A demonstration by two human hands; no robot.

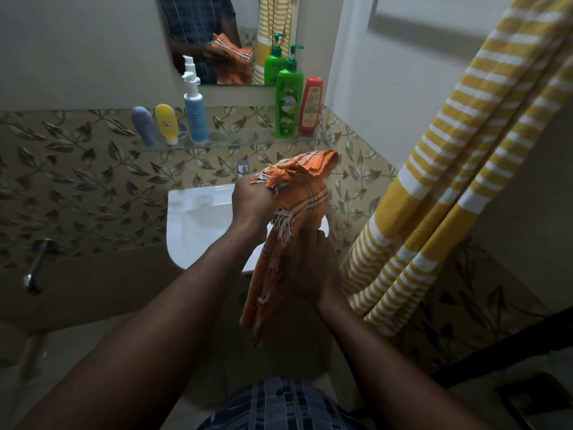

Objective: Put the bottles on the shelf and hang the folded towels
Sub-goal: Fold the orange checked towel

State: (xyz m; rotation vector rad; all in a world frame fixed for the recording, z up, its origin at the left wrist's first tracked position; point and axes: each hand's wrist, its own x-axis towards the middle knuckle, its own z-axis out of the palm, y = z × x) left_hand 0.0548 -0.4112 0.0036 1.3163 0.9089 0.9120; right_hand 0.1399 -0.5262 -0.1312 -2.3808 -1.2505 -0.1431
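Gripping one orange checked cotton towel with fringed ends [310, 197] in both hands, above the right rim of the white ceramic sink [198, 218].

- left hand [251, 203]: fist closed round the bunched top of the towel
- right hand [313, 271]: lower, fingers wrapped round the hanging folds (loose end drops below the wrist)

Clear glass wall shelf [235, 141], all upright:
- left end: blue-grey squeeze tube [145, 125], yellow squeeze tube [166, 122] just beside it, cap down, then white-and-blue pump bottle [195, 113]
- right end: tall green pump bottle [289, 100], red plastic bottle [311, 107] touching or nearly so, can't tell which

Yellow-and-white striped towel [449, 181] hangs at right, from out of frame. Chrome tap [242, 168] sits behind the left hand. Wall mirror [229, 38] above the shelf reflects the orange towel.
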